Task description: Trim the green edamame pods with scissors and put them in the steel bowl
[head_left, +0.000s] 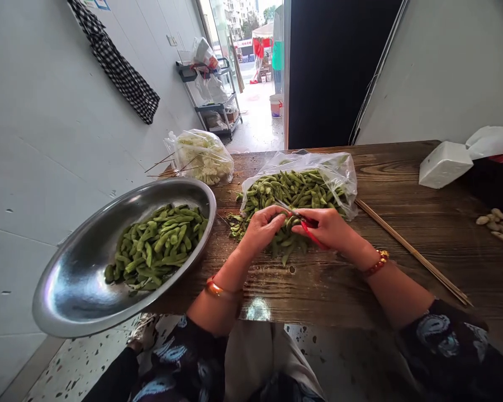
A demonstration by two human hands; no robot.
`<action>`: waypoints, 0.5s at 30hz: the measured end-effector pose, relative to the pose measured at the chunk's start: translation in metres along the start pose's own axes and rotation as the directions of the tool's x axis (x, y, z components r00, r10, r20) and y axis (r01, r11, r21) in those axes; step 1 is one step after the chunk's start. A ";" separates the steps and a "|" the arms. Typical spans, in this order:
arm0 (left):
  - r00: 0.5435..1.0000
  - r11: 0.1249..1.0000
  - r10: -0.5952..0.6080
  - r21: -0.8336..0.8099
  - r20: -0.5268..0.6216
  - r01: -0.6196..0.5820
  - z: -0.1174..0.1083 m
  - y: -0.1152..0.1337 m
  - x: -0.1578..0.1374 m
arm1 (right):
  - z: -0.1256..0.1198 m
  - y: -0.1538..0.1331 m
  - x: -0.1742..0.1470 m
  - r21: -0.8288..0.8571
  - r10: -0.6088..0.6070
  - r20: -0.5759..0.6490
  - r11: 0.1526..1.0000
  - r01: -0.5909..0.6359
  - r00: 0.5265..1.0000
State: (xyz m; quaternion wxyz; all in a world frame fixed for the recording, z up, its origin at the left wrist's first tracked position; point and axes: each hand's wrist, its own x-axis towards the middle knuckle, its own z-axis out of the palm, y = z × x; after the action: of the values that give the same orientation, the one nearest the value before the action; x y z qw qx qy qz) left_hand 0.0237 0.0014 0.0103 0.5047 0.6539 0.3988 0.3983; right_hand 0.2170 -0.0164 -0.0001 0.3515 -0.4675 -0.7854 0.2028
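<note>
Scissors [314,236] sit clamped in my right hand [327,224], angled inward beyond the table [356,287]'s near edge; my left hand [265,224] pinches a pod [284,213].

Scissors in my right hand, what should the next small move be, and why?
Perhaps angle the scissors slightly clear of your left hand before any cut. Your right hand holds them with the blades close beside the left fingertips, above the green pods, and your fingers hide much of what lies between.
</note>
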 end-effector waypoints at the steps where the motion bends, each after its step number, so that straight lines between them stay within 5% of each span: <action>1: 1.000 1.000 -0.008 -0.028 -0.022 0.008 -0.001 -0.001 0.001 | -0.002 0.001 0.000 0.002 0.031 -0.044 1.000 -0.031 0.999; 5: 0.988 0.998 -0.025 -0.058 -0.151 0.016 -0.006 -0.005 0.004 | -0.009 0.010 0.002 0.021 0.132 -0.174 0.991 -0.130 0.976; 8: 0.979 0.965 0.082 0.260 -0.187 -0.031 -0.006 -0.008 0.005 | -0.012 0.015 0.003 0.037 0.141 -0.195 0.990 -0.137 0.971; 11: 0.976 0.790 0.193 0.607 -0.103 -0.092 -0.004 -0.010 0.004 | -0.011 0.014 0.004 0.048 0.134 -0.180 0.991 -0.127 0.975; 15: 0.987 0.683 0.151 0.728 -0.061 -0.060 -0.005 -0.011 0.004 | -0.011 0.009 0.004 0.044 0.115 -0.168 0.993 -0.109 0.979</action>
State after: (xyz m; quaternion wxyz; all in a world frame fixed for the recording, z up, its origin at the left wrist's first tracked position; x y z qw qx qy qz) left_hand 0.0192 0.0087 0.0007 0.1581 0.7973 0.5137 0.2745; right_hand 0.2292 -0.0086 0.0026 0.4134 -0.5205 -0.7211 0.1953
